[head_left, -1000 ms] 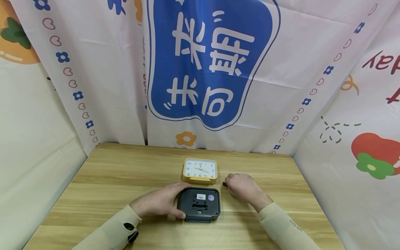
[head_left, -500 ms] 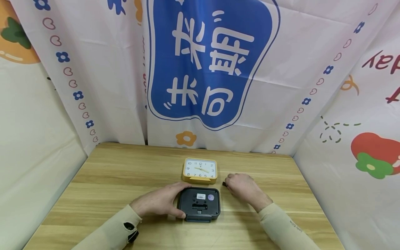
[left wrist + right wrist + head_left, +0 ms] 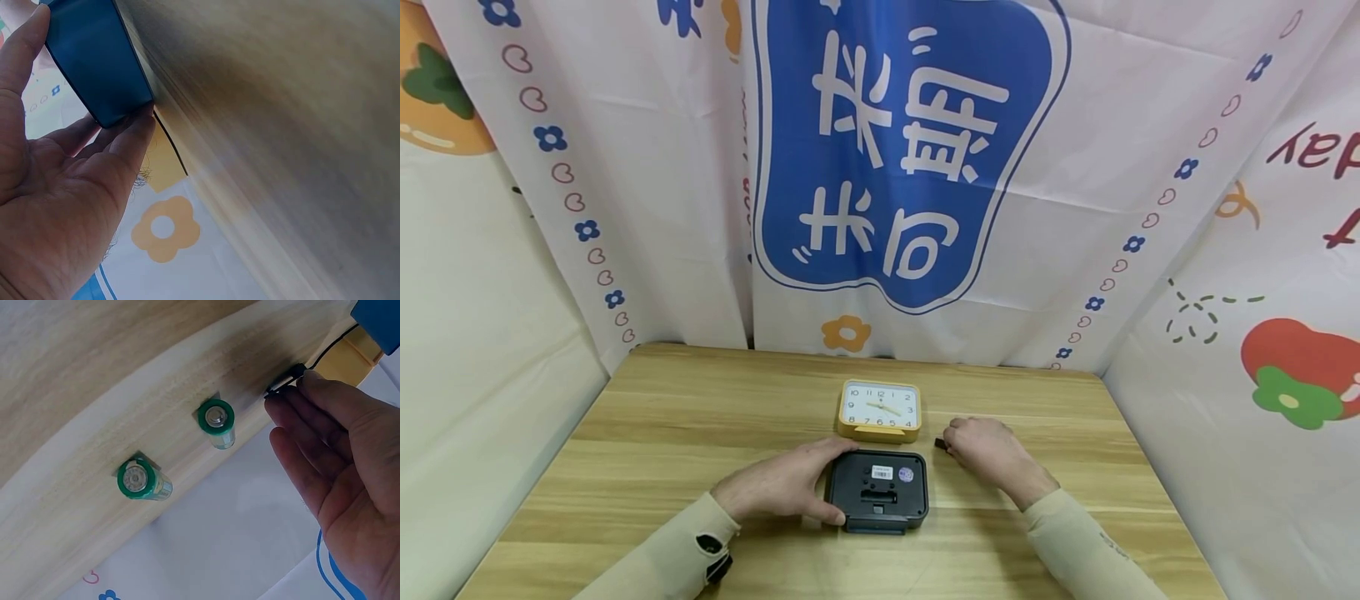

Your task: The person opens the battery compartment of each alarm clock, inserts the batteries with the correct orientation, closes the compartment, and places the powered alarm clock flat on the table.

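A dark blue desk clock [image 3: 859,479] lies face down on the table, its black back up and the battery slot [image 3: 878,497] uncovered. My left hand [image 3: 786,483] grips it by the left side, thumb at the near corner and fingers at the far one. In the left wrist view the clock's side [image 3: 97,62] sits between thumb and fingers. To the right of the clock, my right hand [image 3: 988,450] pinches a small black battery cover [image 3: 285,380] low over the wood. Two green-ended batteries [image 3: 216,422] stand upright beside that hand; in the head view they are hidden.
A yellow clock [image 3: 880,407] lies face up just beyond the dark one. The wooden table [image 3: 700,400] ends at a printed white cloth [image 3: 1000,325] behind, and similar cloth walls rise on both sides.
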A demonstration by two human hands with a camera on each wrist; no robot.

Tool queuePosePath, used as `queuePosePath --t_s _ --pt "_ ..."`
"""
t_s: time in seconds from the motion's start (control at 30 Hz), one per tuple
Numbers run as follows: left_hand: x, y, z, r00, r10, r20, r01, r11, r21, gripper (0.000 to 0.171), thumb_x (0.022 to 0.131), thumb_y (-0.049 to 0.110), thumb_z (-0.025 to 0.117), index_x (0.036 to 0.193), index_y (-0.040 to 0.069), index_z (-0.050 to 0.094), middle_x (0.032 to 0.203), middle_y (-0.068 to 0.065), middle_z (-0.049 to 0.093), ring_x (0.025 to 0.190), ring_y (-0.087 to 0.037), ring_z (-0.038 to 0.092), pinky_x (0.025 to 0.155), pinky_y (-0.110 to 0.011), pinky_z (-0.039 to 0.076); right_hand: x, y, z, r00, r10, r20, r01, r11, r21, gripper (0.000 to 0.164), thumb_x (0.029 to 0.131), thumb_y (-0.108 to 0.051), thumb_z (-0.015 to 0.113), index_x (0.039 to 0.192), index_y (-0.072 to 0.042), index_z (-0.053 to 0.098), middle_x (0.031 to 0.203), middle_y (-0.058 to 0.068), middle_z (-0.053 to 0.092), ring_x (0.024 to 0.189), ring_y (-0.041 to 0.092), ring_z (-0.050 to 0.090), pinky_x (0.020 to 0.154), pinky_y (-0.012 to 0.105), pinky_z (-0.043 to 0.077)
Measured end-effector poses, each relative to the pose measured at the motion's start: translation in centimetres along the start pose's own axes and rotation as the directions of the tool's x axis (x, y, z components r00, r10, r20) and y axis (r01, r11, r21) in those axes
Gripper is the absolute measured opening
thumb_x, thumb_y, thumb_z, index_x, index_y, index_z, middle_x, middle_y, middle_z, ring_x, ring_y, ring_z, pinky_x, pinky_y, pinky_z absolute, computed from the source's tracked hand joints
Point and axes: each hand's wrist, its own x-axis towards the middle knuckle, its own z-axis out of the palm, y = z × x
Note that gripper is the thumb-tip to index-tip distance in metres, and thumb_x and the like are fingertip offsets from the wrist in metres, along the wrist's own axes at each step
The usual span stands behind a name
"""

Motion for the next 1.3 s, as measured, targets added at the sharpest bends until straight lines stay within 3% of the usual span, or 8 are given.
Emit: queuePosePath --t_s 0.4,0.73,1.13,1.3 --pt "0.0 0.0 0.0 1.000 -0.001 -0.001 0.001 1.000 0.003 0.109 0.084 0.036 0.108 0.172 0.004 0.052 0.172 -0.017 0.062 0.160 -0.038 0.060 0.138 -0.068 0.048 -0.4 0.3 -0.4 0.999 0.046 0.005 -0.047 0.996 0.076 0.016 0.107 -0.018 0.086 0.093 -0.015 0.080 0.089 -0.003 0.076 0.072 0.009 0.065 0.066 0.030 0.065" --pt "0.0 0.0 0.0 1.000 -0.016 0.006 0.016 1.000 -0.001 0.110 0.085 0.036 0.108 0.173 0.006 0.052 0.173 -0.017 0.061 0.161 -0.039 0.059 0.138 -0.069 0.047 -1.1 0.7 -1.5 0.988 0.140 0.064 -0.149 0.975 0.162 0.007 0.108 -0.018 0.086 0.105 -0.012 0.083 0.102 0.001 0.081 0.084 0.017 0.076 0.080 0.042 0.072" --pt "-0.1 0.0 0.1 1.000 -0.015 -0.001 0.015 1.000 0.006 0.110 0.084 0.036 0.108 0.174 0.005 0.051 0.172 -0.019 0.062 0.160 -0.040 0.060 0.137 -0.069 0.047 -2.8 1.9 -2.4 0.975 0.212 0.073 -0.223 0.947 0.231 0.007 0.107 -0.018 0.088 0.105 -0.016 0.082 0.101 -0.004 0.080 0.085 0.011 0.071 0.078 0.038 0.067" --pt "0.0 0.0 0.1 1.000 -0.024 0.004 0.024 1.000 -0.006 0.109 0.085 0.036 0.108 0.174 0.006 0.051 0.173 -0.018 0.061 0.160 -0.039 0.059 0.138 -0.069 0.047 -3.2 2.4 -2.2 0.970 0.230 0.081 -0.243 0.937 0.251 0.004 0.108 -0.014 0.085 0.107 -0.012 0.082 0.100 0.000 0.081 0.084 0.013 0.072 0.079 0.041 0.067"
